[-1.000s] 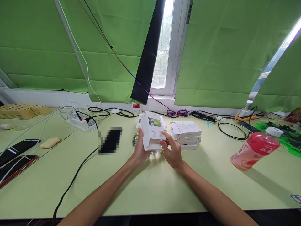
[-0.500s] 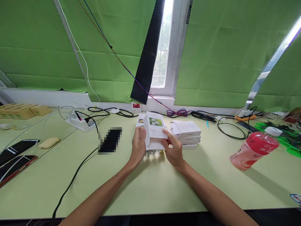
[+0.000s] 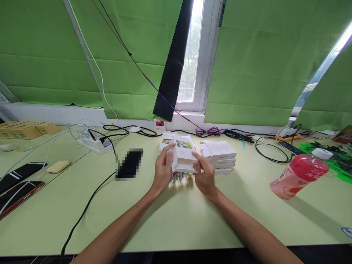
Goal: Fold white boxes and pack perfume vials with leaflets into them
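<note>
- Two hands meet over the middle of the table, toward its far edge, and both grip one small white carton (image 3: pixel 183 156) with a flower picture on its face.
- Your left hand (image 3: pixel 162 172) closes on the carton's left side, fingers curled round its edge.
- Your right hand (image 3: pixel 205 176) pinches the carton's right side, thumb on top.
- Something shiny and clear (image 3: pixel 180 177) sits just under the carton; what it is cannot be told.
- Just right of your hands lies a stack of white boxes (image 3: pixel 220 156).
- Near the right edge a pink bottle (image 3: pixel 298 172) stands tilted in view.
- Toward the far left corner a white power strip (image 3: pixel 93 143) rests among cables.
</note>
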`<state>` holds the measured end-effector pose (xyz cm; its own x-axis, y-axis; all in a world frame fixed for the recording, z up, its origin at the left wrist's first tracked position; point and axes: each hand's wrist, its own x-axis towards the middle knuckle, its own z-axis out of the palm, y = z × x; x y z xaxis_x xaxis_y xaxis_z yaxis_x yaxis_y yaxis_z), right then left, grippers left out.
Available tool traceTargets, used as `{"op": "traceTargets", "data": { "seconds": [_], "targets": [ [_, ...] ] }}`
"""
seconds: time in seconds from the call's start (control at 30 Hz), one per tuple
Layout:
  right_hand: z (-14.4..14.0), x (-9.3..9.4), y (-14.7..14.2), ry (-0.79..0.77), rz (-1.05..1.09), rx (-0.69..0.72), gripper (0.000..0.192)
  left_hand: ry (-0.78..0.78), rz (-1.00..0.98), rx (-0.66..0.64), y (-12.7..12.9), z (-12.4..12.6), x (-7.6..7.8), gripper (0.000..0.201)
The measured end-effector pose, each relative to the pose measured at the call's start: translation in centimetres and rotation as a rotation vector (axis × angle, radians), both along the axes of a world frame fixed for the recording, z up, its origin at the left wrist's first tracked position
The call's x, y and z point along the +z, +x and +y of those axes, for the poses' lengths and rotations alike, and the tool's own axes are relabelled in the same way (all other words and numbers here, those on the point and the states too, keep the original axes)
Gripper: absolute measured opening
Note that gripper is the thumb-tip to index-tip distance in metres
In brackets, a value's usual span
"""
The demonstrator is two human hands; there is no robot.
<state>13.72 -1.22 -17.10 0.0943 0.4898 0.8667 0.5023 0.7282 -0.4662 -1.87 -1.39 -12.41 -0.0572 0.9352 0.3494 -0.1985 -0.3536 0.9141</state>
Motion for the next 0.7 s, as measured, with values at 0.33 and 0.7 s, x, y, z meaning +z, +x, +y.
{"op": "traceTargets", "data": {
  "seconds": [0.33,0.7],
  "targets": [
    [0.1,-0.3,0.1,-0.029,0.107,-0.042,0.040,0.105,0.256,-0.048,-0.2,-0.2,-1.0,0.056],
    [0.2,-0.4,0.2,-0.087,0.190,0.009,0.037,0.038,0.095,-0.193,-0.3,-0.1,-1.6,0.054]
  ]
}}
